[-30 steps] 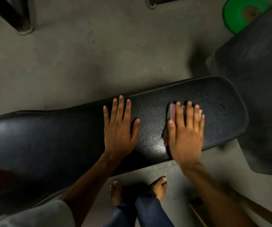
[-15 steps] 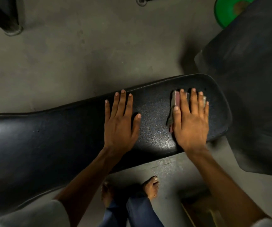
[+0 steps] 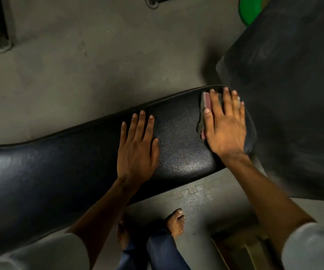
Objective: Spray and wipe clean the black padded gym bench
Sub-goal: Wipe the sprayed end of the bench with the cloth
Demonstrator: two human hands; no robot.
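Right hand (image 3: 225,129) presses cloth (image 3: 205,112) beside second pad (image 3: 293,94).

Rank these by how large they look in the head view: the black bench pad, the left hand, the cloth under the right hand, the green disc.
1. Black bench pad, by far.
2. Left hand.
3. Cloth and green disc: unsure, since both are mostly hidden.

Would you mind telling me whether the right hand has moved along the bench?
Yes: the right hand slid its cloth toward the bench's rounded end.
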